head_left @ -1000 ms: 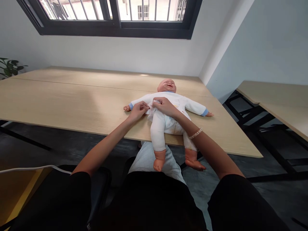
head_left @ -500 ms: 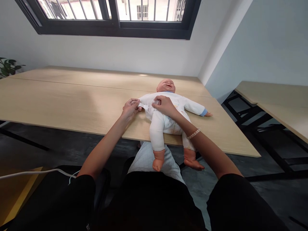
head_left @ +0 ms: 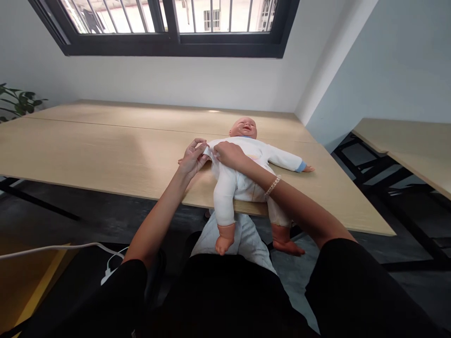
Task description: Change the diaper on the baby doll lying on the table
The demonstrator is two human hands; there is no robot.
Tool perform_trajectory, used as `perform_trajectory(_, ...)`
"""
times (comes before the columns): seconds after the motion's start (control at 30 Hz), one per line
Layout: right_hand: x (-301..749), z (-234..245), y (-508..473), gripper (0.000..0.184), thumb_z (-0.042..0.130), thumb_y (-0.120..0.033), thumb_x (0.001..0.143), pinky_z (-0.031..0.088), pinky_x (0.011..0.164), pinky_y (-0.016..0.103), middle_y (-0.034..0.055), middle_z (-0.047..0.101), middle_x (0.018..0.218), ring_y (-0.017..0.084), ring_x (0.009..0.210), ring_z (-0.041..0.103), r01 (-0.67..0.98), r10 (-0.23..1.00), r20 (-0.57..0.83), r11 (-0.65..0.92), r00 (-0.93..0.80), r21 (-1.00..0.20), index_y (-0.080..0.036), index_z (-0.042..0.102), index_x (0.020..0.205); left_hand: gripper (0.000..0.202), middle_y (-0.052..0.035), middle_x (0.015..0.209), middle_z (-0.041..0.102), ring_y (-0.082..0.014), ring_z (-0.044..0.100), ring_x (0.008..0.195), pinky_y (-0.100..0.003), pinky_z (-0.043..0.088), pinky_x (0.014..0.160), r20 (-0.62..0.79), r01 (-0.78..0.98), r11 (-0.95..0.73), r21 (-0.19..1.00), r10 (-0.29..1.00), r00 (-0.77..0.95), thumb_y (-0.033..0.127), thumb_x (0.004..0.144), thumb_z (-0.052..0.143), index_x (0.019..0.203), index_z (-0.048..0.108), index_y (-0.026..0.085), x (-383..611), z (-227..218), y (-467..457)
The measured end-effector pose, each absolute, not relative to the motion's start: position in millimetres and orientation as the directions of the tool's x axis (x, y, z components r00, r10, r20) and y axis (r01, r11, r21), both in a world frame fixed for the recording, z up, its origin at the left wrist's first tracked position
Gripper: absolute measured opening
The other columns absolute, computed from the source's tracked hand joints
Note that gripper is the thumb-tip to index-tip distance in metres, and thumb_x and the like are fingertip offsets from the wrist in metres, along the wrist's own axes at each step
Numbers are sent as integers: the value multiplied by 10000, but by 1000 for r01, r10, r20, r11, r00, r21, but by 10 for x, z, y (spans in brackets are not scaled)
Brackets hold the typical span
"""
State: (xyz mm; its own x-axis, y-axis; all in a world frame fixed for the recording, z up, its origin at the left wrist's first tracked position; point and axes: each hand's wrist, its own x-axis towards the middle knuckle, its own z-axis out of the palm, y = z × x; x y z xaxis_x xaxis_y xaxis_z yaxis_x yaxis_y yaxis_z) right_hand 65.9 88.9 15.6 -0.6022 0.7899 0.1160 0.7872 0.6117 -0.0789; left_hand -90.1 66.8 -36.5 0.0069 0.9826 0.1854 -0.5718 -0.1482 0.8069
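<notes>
- On the pale wooden counter (head_left: 105, 145), a doll (head_left: 243, 188) in white clothing lies on its back close to the front edge, its bare head (head_left: 244, 127) toward the window side.
- Over that edge hang the doll's lower legs, ending in bare feet (head_left: 224, 238), above the light trousers (head_left: 243, 239) of the person.
- The left hand (head_left: 195, 157) has its thumb and fingers pressed together on a small white strip (head_left: 206, 150) beside the doll's hip, on the picture's left.
- The right hand (head_left: 229, 155) rests across the doll's waist with its fingers curled in against the white cloth near the strip; whether they pinch the cloth cannot be told.
- A light beaded bracelet (head_left: 273, 185) circles the right wrist.
- One doll arm stretches out toward the picture's right, with a blue cuff (head_left: 301, 166); the other is mostly hidden behind the left hand.
- Behind the counter, a dark-framed window (head_left: 172, 44) is set in the wall; a leafy plant (head_left: 23, 101) stands at the far left.
- A second table (head_left: 416, 145) is at the right, and a white cable (head_left: 52, 247) runs in at lower left.
</notes>
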Motion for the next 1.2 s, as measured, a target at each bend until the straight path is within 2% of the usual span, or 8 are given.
perform_trajectory(0.23, 767, 149, 977, 282, 648, -211, 926, 461, 846, 320, 116, 693, 1255, 289, 1137, 640, 827, 831, 105, 555, -547, -88, -154, 654, 1202, 254, 95, 634, 583, 1, 481, 437, -135, 447, 516, 102, -670, -94, 737, 994, -27, 65, 853, 775, 832, 547, 175, -918, -367, 679)
perform_trajectory(0.33, 682, 118, 905, 314, 557, -181, 973, 473, 847, 346, 188, 656, 1297, 310, 1133, 635, 842, 840, 97, 538, -534, -29, -91, 605, 1270, 255, 68, 679, 634, -11, 521, 459, -136, 454, 507, 113, -628, -56, 776, 992, 52, 70, 821, 802, 841, 567, 165, -891, -390, 678)
perform_trajectory(0.43, 597, 63, 863, 323, 436, -124, 1002, 473, 837, 350, 206, 668, 1257, 307, 1102, 645, 823, 823, 98, 566, -560, -50, -71, 582, 1285, 259, 53, 686, 649, -24, 552, 481, -135, 465, 508, 114, -577, -15, 817, 984, 136, 102, 799, 830, 842, 582, 160, -876, -408, 677)
perform_trajectory(0.67, 869, 79, 970, 442, 457, -90, 935, 486, 810, 322, 131, 719, 1123, 242, 973, 658, 620, 765, 192, 619, -614, -483, -105, 471, 1376, 282, 53, 699, 671, -48, 604, 532, -165, 535, 590, 58, -580, 22, 814, 991, 119, 137, 781, 848, 880, 588, 179, -934, -429, 695)
perform_trajectory(0.83, 915, 3, 854, 530, 698, -259, 843, 474, 792, 301, 48, 682, 987, 213, 900, 636, 388, 645, 374, 729, -666, -565, -157, 461, 1306, 444, 42, 712, 674, -80, 620, 585, -183, 514, 554, 98, -537, 4, 844, 982, 163, 265, 618, 974, 822, 589, 181, -921, -441, 679)
perform_trajectory(0.93, 843, -60, 780, 509, 732, -267, 830, 433, 712, 285, 13, 651, 888, 204, 808, 611, 410, 635, 386, 749, -669, -520, -183, 461, 1252, 473, 30, 692, 655, -63, 577, 578, -158, 440, 510, 144, -451, -24, 892, 961, 235, 338, 589, 992, 745, 579, 166, -891, -452, 669)
perform_trajectory(1.1, 816, -73, 717, 205, 507, -121, 911, 383, 689, 303, 74, 677, 978, 238, 861, 605, 554, 640, 429, 768, -637, -322, -203, 537, 1096, 492, 23, 779, 676, -84, 616, 711, -209, 516, 715, 172, -441, -56, 896, 958, 228, 355, 572, 1002, 808, 617, 161, -837, -459, 644)
perform_trajectory(1.2, 848, -82, 694, 225, 513, -112, 902, 404, 713, 309, 81, 687, 1003, 246, 887, 621, 539, 645, 454, 764, -615, -354, -190, 553, 1109, 461, 21, 822, 668, -97, 622, 760, -212, 502, 735, 228, -456, -112, 883, 951, 207, 412, 637, 968, 824, 621, 173, -807, -441, 613)
